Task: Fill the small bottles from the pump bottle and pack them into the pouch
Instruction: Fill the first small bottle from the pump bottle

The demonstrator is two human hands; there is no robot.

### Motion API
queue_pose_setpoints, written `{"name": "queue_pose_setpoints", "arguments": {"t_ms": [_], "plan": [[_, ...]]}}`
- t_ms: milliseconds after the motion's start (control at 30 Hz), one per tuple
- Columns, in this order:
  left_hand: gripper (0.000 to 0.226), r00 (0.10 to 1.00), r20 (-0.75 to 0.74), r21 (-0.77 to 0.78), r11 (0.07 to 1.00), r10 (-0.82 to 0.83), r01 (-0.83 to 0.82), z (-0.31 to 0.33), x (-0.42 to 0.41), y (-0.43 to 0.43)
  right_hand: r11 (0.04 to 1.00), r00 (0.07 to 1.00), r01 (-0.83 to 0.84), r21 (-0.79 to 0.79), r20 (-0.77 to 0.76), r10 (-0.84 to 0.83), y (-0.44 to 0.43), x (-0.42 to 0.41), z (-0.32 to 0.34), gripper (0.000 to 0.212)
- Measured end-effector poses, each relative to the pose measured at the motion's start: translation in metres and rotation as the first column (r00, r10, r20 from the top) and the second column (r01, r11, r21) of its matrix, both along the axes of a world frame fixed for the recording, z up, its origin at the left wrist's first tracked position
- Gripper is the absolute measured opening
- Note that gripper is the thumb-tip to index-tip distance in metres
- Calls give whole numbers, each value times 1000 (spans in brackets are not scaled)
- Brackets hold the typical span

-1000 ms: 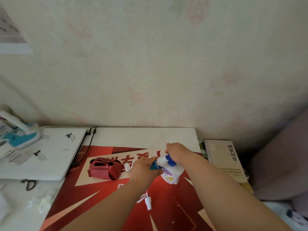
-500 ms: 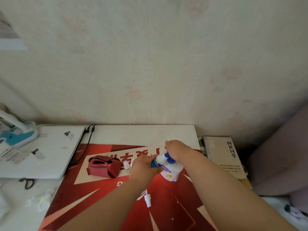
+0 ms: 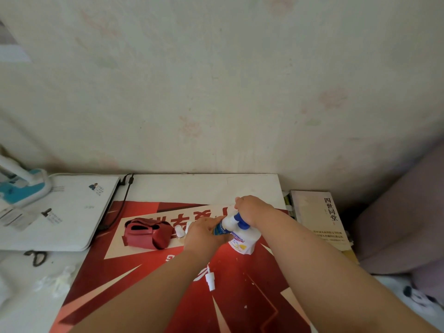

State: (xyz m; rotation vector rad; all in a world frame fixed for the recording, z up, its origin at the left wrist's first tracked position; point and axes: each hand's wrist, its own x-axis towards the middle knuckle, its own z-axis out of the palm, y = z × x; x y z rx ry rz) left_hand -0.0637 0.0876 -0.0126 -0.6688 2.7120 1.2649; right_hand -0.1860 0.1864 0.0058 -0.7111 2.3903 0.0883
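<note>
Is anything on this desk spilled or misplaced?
A white spray cap lies loose on its side on the red mat, apart from the small bottle that the left hand holds at the pump bottle. Small white specks dot the mat near it; I cannot tell if they are drops.

The pump bottle [image 3: 243, 242] is seen in glossy white plastic; the red pouch [image 3: 146, 234] is made of smooth leather-like material — faintly shiny — and the book [image 3: 317, 219] is covered in matt paper

White laptop [image 3: 60, 212] left of red mat [image 3: 240, 296]; scissors [image 3: 36, 257] near laptop; book [image 3: 319, 219] right.
</note>
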Motion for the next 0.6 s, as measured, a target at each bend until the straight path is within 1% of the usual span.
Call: {"name": "queue_pose_setpoints", "arguments": {"t_ms": [167, 300, 500, 600], "plan": [[52, 1000, 8, 9, 1000, 8, -8, -2, 2, -1, 1000, 1000, -12, 1, -11, 12, 0, 2, -3, 60], [52, 1000, 4, 14, 1000, 11, -11, -2, 0, 0, 1000, 1000, -11, 7, -11, 11, 0, 1, -2, 64], [50, 1000, 6, -22, 1000, 3, -3, -1, 0, 1, 1000, 1000, 5, -9, -27, -5, 0, 3, -1, 60], [51, 1000, 18, -38, 999, 0, 1, -2, 0, 0, 1000, 1000, 6, 1, -28, -6, 0, 4, 2, 55]]}}
